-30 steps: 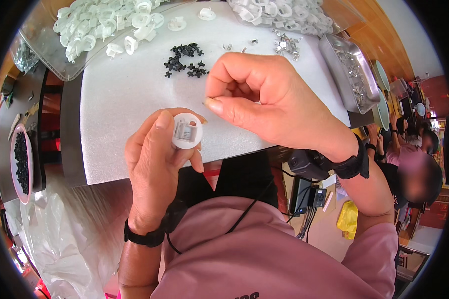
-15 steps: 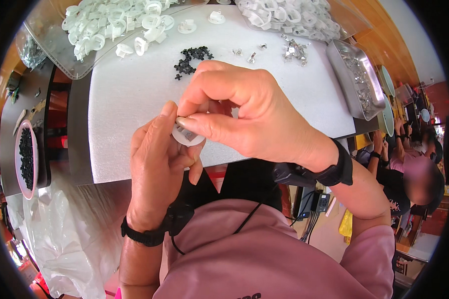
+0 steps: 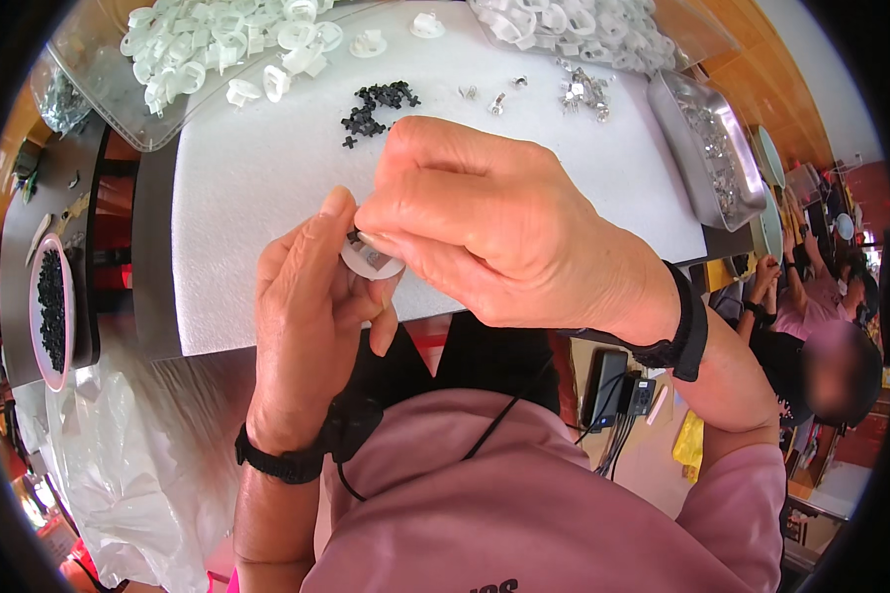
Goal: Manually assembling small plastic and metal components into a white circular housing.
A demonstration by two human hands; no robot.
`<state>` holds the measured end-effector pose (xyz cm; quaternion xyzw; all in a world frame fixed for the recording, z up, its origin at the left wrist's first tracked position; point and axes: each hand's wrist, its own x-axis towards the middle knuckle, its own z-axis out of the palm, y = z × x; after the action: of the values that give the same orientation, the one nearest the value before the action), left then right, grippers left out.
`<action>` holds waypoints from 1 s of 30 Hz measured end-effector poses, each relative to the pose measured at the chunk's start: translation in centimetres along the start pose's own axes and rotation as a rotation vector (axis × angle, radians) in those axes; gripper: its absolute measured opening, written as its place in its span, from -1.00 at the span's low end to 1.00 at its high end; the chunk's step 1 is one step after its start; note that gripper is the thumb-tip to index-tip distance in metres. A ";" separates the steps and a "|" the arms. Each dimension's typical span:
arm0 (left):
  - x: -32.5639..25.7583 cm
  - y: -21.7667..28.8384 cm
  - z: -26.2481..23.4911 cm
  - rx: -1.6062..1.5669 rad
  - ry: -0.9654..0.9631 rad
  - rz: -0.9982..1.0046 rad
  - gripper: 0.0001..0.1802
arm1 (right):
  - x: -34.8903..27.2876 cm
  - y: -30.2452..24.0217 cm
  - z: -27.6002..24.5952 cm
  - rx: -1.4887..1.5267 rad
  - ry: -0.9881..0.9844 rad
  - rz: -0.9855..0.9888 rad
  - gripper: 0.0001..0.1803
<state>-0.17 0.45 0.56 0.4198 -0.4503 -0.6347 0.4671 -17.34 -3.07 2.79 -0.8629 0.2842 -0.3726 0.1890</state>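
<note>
Between the thumb and fingers of my left hand (image 3: 311, 296) is a round white plastic part (image 3: 374, 265) with metal showing inside it. My right hand (image 3: 494, 217) is closed over its upper edge, thumb and fingertips pinched together there. Whatever small piece the right fingertips might hold is hidden behind them. Just beyond my hands lies a pile of small black cross-shaped pieces (image 3: 376, 104). Small metal clips (image 3: 585, 94) are scattered farther right on the white foam sheet (image 3: 257, 208).
Clear trays with white plastic parts (image 3: 222, 44) and more such parts (image 3: 574, 35) stand at the back. A metal tray (image 3: 712, 158) of clips sits right, a pink-rimmed bowl (image 3: 53, 316) of black pieces left. Several people (image 3: 811, 316) work at far right.
My right hand has turned over, its knuckles rolling up and its fingers closing tighter at the white part. The left hand keeps its hold nearly in place.
</note>
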 end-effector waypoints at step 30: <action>0.5 0.2 0.9 -0.022 0.073 -0.108 -0.54 | -1.0 0.8 -0.1 -0.159 -0.020 -0.099 -0.95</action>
<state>-1.09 0.06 0.86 0.4609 -0.4026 -0.6484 0.4528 -18.27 -3.02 1.89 -0.8918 0.2679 -0.3493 0.1042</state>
